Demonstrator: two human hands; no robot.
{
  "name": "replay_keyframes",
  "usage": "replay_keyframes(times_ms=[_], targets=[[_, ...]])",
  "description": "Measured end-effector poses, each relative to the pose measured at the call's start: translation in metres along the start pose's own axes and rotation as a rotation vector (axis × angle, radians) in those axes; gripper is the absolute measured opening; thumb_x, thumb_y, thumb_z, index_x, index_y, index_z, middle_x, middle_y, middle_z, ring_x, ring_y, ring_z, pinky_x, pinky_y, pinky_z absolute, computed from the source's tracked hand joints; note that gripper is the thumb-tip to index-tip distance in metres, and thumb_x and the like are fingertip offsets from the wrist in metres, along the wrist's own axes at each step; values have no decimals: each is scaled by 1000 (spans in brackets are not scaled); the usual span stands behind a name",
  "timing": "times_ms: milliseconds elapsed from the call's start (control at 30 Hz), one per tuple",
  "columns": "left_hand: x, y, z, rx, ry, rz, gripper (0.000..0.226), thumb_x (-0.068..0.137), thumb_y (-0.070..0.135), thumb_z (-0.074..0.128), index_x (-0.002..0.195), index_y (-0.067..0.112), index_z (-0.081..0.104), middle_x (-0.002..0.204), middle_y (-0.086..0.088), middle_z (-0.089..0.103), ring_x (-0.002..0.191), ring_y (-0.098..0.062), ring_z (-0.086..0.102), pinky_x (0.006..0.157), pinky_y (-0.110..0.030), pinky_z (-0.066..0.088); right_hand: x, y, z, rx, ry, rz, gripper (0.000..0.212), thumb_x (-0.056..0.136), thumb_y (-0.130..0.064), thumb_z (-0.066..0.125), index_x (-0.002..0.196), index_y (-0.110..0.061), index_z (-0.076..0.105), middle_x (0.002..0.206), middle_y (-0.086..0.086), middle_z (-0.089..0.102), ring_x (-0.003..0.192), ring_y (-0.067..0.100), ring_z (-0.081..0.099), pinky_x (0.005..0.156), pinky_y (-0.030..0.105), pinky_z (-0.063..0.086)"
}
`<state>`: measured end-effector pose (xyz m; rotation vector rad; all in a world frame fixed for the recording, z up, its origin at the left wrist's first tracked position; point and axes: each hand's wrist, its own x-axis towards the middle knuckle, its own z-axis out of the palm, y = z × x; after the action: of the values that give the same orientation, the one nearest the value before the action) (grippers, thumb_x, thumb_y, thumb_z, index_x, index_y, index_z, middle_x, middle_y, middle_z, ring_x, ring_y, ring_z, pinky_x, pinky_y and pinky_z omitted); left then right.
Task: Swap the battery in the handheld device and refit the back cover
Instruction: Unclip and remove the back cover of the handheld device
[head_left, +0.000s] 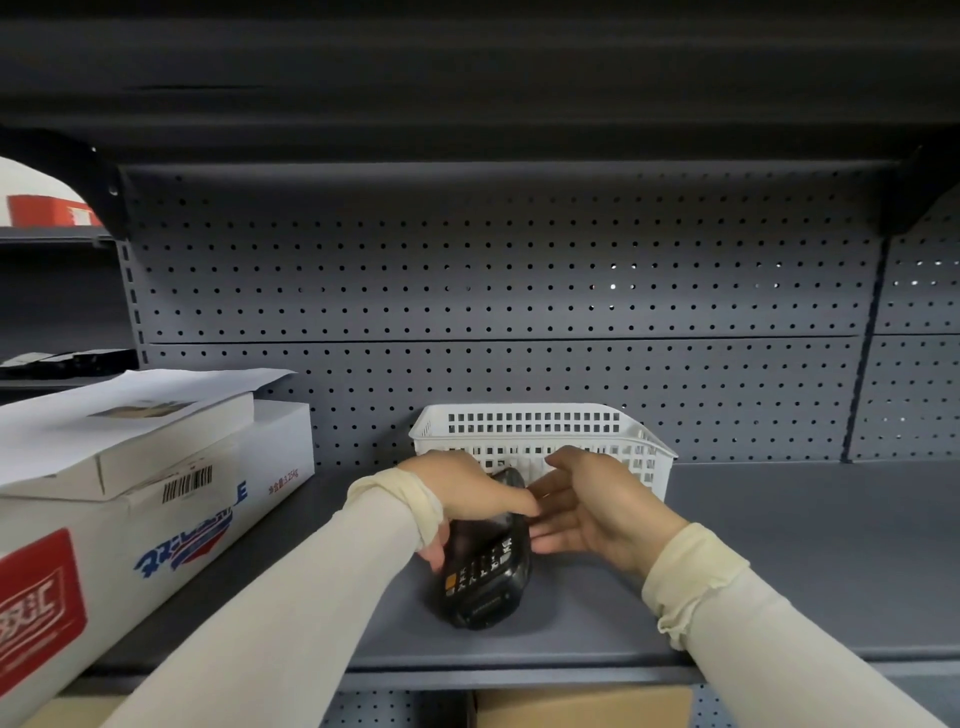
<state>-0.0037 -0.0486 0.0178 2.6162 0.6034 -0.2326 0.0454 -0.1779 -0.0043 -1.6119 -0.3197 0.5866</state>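
A black handheld device (485, 569) with a keypad lies face up on the grey shelf (779, 561), its far end pointing at a white perforated basket (540, 431). My left hand (462, 493) reaches over the device's upper part, thumb on its right side and fingers curled down its left side, gripping it. Beside the device's right edge is my right hand (597, 506), fingers apart and extended toward the device's top, touching or nearly touching my left thumb. The device's back, its cover and any battery are hidden.
White cardboard boxes (130, 493) with red and blue print are stacked at the left of the shelf, paper on top. A grey pegboard wall (493, 291) stands behind. Another shelf hangs overhead. A brown box (582, 706) sits below the shelf's front edge.
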Motion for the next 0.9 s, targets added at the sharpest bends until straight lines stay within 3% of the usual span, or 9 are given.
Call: replay_keyframes(times_ms=[233, 400, 467, 567, 633, 700, 800, 900], targets=[[-4, 5, 1, -43, -27, -21, 46, 66, 56, 62, 82, 13, 54, 63, -13, 59, 50, -27, 63, 40, -18, 48, -1, -1, 0, 7, -13, -1, 40, 95, -28, 31, 86, 3, 55, 67, 18, 60, 48, 24, 59, 55, 33, 54], [-12, 6, -3, -147, -83, -21, 35, 77, 45, 60, 72, 12, 50, 29, -3, 55, 28, -15, 57, 32, -16, 45, -1, 0, 0, 49, -34, -11, 41, 95, -29, 32, 89, 3, 57, 69, 18, 62, 46, 22, 61, 49, 29, 55], [-18, 4, -5, -227, -116, -5, 31, 82, 41, 58, 73, 14, 48, 25, 1, 53, 23, -10, 53, 29, -15, 42, 0, 3, -1, 80, -43, -13, 41, 96, -27, 30, 95, 3, 57, 73, 18, 63, 51, 24, 62, 51, 29, 55], [-18, -1, -6, -286, -148, -28, 37, 81, 48, 58, 85, 12, 52, 51, -7, 64, 35, -15, 61, 35, -19, 48, 3, 10, 1, 82, -36, -12, 36, 95, -19, 30, 101, 5, 57, 76, 19, 63, 58, 26, 61, 53, 30, 55], [-15, -7, -6, -272, -153, -43, 46, 77, 58, 57, 94, 15, 54, 75, -10, 65, 61, -24, 68, 53, -27, 56, 4, 14, 5, 41, -38, -8, 33, 93, -12, 34, 106, 7, 57, 80, 21, 64, 59, 27, 62, 53, 30, 56], [-12, -13, -7, -334, -153, -34, 46, 74, 59, 59, 92, 17, 55, 85, -10, 67, 81, -30, 70, 66, -34, 57, 4, 17, 10, -2, -45, -9, 31, 92, -8, 36, 106, 8, 59, 84, 24, 65, 60, 27, 63, 57, 30, 57], [-13, -18, -8, -466, -166, -18, 39, 76, 54, 60, 92, 19, 56, 91, -8, 67, 91, -32, 68, 71, -41, 57, 5, 18, 15, -18, -41, -14, 26, 92, -6, 37, 91, 4, 62, 80, 22, 66, 58, 25, 62, 58, 30, 56], [-15, -23, -7, -545, -166, 11, 46, 79, 52, 57, 106, 15, 59, 106, -15, 68, 98, -36, 67, 71, -45, 58, 6, 18, 18, -25, -33, -11, 28, 92, -1, 33, 84, 2, 59, 79, 21, 65, 57, 24, 61, 55, 28, 56]])
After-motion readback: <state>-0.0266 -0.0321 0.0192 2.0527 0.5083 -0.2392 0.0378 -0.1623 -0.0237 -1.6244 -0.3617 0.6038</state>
